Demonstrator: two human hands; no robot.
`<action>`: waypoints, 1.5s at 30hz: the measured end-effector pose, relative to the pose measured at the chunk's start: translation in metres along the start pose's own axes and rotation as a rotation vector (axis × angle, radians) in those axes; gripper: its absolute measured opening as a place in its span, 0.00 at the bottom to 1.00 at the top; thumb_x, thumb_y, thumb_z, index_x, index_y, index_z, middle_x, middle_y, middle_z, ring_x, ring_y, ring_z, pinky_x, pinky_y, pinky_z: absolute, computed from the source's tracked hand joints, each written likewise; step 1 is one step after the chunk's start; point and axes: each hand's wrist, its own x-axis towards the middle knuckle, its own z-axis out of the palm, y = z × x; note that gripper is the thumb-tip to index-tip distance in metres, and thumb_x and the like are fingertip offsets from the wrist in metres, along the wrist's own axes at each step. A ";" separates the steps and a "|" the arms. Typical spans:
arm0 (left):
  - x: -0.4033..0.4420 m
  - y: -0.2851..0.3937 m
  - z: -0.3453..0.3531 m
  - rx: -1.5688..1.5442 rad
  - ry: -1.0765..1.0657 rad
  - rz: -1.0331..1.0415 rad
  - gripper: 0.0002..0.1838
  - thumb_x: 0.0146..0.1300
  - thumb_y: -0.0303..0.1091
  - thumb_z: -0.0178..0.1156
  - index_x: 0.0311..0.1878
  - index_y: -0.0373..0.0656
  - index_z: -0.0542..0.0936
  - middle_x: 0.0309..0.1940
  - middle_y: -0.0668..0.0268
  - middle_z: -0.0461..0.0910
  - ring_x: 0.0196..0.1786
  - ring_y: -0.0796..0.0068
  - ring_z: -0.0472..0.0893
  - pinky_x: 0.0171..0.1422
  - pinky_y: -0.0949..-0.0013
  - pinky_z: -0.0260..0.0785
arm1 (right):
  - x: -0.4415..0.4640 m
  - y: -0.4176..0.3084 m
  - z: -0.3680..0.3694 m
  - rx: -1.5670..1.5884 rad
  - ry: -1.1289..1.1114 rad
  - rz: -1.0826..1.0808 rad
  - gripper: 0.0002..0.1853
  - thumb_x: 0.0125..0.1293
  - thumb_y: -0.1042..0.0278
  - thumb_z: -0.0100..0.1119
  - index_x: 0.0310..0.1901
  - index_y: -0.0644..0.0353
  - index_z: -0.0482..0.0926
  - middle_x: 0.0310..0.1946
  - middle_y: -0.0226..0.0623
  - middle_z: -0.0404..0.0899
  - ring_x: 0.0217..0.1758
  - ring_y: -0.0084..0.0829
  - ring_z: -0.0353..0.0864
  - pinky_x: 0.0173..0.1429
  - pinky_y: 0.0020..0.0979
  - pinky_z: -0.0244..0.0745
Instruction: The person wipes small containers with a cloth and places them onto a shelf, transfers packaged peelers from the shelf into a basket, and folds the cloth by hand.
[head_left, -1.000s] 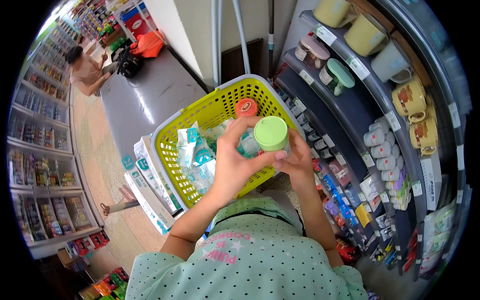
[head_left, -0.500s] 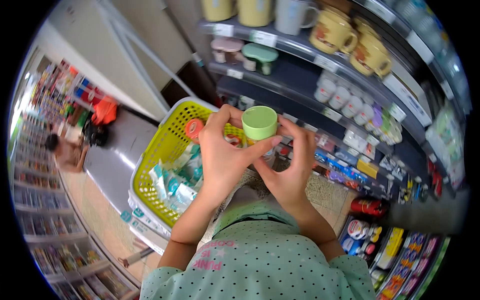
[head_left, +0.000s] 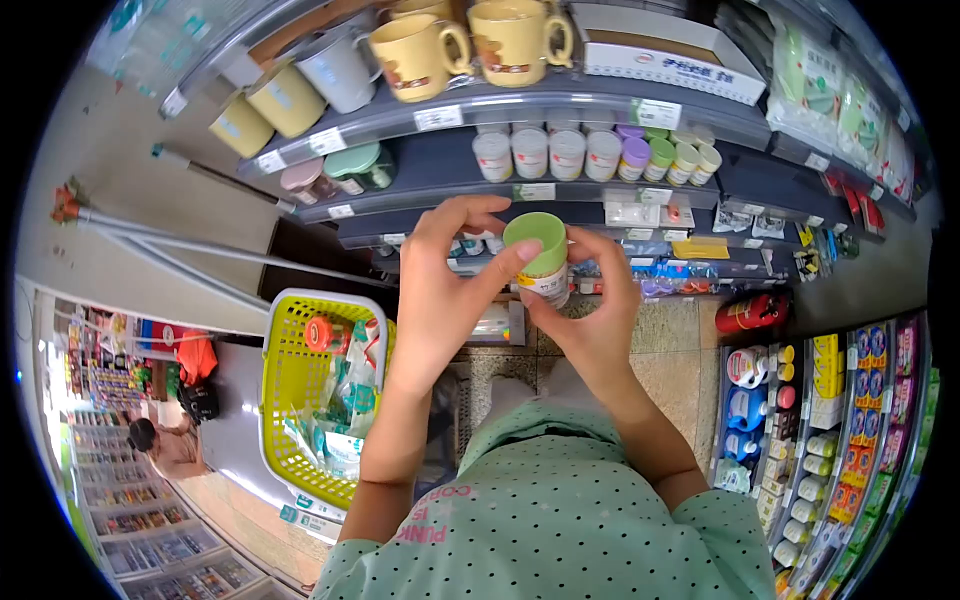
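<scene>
A small jar [head_left: 540,258] with a light green lid and a printed white label is held between my two hands, tilted so its lid faces up toward me. My left hand [head_left: 440,300] has its thumb against the lid, its other fingers curled at the far side. My right hand [head_left: 597,320] grips the jar from the right, thumb low on the label and fingers near the lid. Beyond them, a shelf carries a row of similar small jars [head_left: 660,155] with white, purple and green lids.
A yellow-green basket [head_left: 268,400] stands at my left with several packets and an orange-red round item. Mugs [head_left: 410,55] line the upper shelf. Cleaning bottles and boxes [head_left: 850,430] fill racks at right. A metal pole [head_left: 220,180] leans at left. Another person [head_left: 175,450] is at far left.
My view has turned and shifted, so the shelves appear more level and the basket further left. The jar has tipped, showing more of its label. Both hands still hold it.
</scene>
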 end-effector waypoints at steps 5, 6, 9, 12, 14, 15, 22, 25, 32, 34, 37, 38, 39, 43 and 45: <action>0.037 0.023 0.034 0.105 -0.211 0.119 0.23 0.47 0.31 0.73 0.49 0.37 0.81 0.39 0.63 0.81 0.44 0.72 0.76 0.54 0.69 0.67 | 0.015 0.026 -0.041 -0.012 0.037 -0.017 0.31 0.40 0.70 0.74 0.51 0.54 0.76 0.38 0.32 0.77 0.42 0.33 0.75 0.48 0.37 0.66; 0.043 0.026 0.043 0.118 -0.265 0.122 0.24 0.46 0.30 0.73 0.48 0.37 0.81 0.39 0.63 0.81 0.44 0.72 0.76 0.54 0.69 0.66 | 0.018 0.030 -0.051 -0.015 0.040 -0.021 0.30 0.40 0.70 0.74 0.51 0.54 0.76 0.38 0.33 0.77 0.43 0.34 0.75 0.48 0.37 0.66; 0.060 0.033 0.073 0.080 -0.373 0.089 0.23 0.41 0.29 0.74 0.45 0.36 0.82 0.38 0.64 0.81 0.43 0.72 0.76 0.54 0.69 0.67 | 0.026 0.046 -0.078 -0.039 0.025 -0.001 0.30 0.40 0.70 0.73 0.50 0.55 0.76 0.39 0.33 0.78 0.43 0.37 0.75 0.48 0.38 0.66; 0.071 0.039 0.106 0.067 -0.419 0.073 0.21 0.40 0.27 0.73 0.41 0.36 0.82 0.36 0.64 0.82 0.41 0.73 0.77 0.54 0.69 0.68 | 0.027 0.069 -0.097 -0.012 0.063 0.007 0.30 0.41 0.69 0.73 0.50 0.55 0.75 0.40 0.34 0.78 0.44 0.39 0.74 0.49 0.39 0.66; 0.079 0.037 0.127 0.079 -0.442 0.076 0.21 0.39 0.26 0.73 0.41 0.36 0.82 0.36 0.64 0.82 0.41 0.73 0.78 0.53 0.69 0.68 | 0.028 0.085 -0.108 -0.046 0.093 0.008 0.29 0.41 0.69 0.73 0.50 0.55 0.75 0.40 0.34 0.78 0.45 0.40 0.74 0.51 0.41 0.65; 0.082 0.038 0.138 0.080 -0.457 0.070 0.21 0.39 0.26 0.73 0.41 0.36 0.83 0.36 0.63 0.82 0.41 0.73 0.78 0.53 0.69 0.68 | 0.027 0.091 -0.114 -0.066 0.103 0.016 0.29 0.42 0.69 0.73 0.50 0.55 0.75 0.40 0.35 0.78 0.45 0.41 0.74 0.52 0.42 0.65; 0.103 0.016 0.198 0.188 -0.451 0.180 0.21 0.39 0.26 0.74 0.41 0.36 0.82 0.37 0.62 0.82 0.42 0.71 0.78 0.52 0.68 0.68 | 0.018 0.151 -0.119 -0.157 0.261 0.121 0.29 0.45 0.64 0.73 0.52 0.54 0.76 0.45 0.35 0.78 0.49 0.42 0.71 0.55 0.44 0.64; 0.108 0.000 0.214 0.204 -0.431 0.229 0.21 0.40 0.24 0.73 0.42 0.36 0.82 0.40 0.62 0.82 0.44 0.69 0.77 0.54 0.67 0.67 | 0.017 0.174 -0.111 -0.230 0.325 0.153 0.29 0.44 0.64 0.73 0.51 0.54 0.76 0.45 0.34 0.78 0.50 0.42 0.71 0.55 0.42 0.63; 0.121 -0.028 0.235 0.333 -0.424 0.363 0.26 0.46 0.24 0.71 0.51 0.36 0.78 0.43 0.61 0.77 0.48 0.65 0.75 0.57 0.66 0.64 | 0.032 0.222 -0.079 -0.266 0.523 0.127 0.27 0.44 0.66 0.71 0.51 0.52 0.77 0.47 0.28 0.78 0.51 0.37 0.71 0.53 0.39 0.62; 0.127 -0.037 0.240 0.353 -0.430 0.377 0.25 0.47 0.24 0.70 0.52 0.36 0.78 0.43 0.61 0.76 0.48 0.64 0.75 0.57 0.66 0.64 | 0.038 0.232 -0.072 -0.279 0.560 0.124 0.28 0.43 0.66 0.71 0.50 0.51 0.77 0.47 0.27 0.79 0.51 0.37 0.71 0.53 0.38 0.62; 0.133 -0.045 0.244 0.410 -0.438 0.416 0.24 0.51 0.25 0.69 0.54 0.36 0.77 0.44 0.60 0.74 0.49 0.63 0.73 0.58 0.66 0.63 | 0.041 0.242 -0.062 -0.294 0.613 0.138 0.29 0.42 0.66 0.72 0.51 0.50 0.77 0.47 0.26 0.79 0.52 0.35 0.71 0.53 0.38 0.61; 0.134 -0.047 0.247 0.417 -0.433 0.425 0.24 0.51 0.25 0.68 0.54 0.36 0.77 0.45 0.60 0.74 0.50 0.63 0.73 0.58 0.66 0.63 | 0.042 0.247 -0.059 -0.295 0.634 0.137 0.29 0.42 0.65 0.73 0.51 0.50 0.77 0.47 0.26 0.79 0.52 0.35 0.71 0.53 0.38 0.61; 0.134 -0.049 0.250 0.423 -0.426 0.435 0.24 0.52 0.26 0.68 0.54 0.37 0.77 0.46 0.59 0.73 0.51 0.63 0.72 0.58 0.65 0.62 | 0.044 0.251 -0.057 -0.297 0.654 0.134 0.29 0.42 0.65 0.73 0.51 0.50 0.77 0.47 0.25 0.79 0.52 0.35 0.71 0.53 0.38 0.61; 0.137 -0.054 0.259 0.473 -0.411 0.486 0.23 0.56 0.27 0.65 0.57 0.38 0.76 0.48 0.59 0.72 0.52 0.60 0.70 0.59 0.63 0.61 | 0.048 0.260 -0.052 -0.304 0.694 0.145 0.28 0.43 0.63 0.73 0.50 0.51 0.78 0.48 0.24 0.80 0.52 0.35 0.72 0.53 0.37 0.61; 0.138 -0.057 0.262 0.477 -0.391 0.503 0.23 0.58 0.27 0.64 0.58 0.39 0.75 0.48 0.58 0.72 0.52 0.59 0.69 0.60 0.62 0.60 | 0.052 0.266 -0.048 -0.276 0.736 0.131 0.28 0.43 0.63 0.73 0.50 0.51 0.78 0.47 0.24 0.81 0.52 0.34 0.72 0.53 0.37 0.62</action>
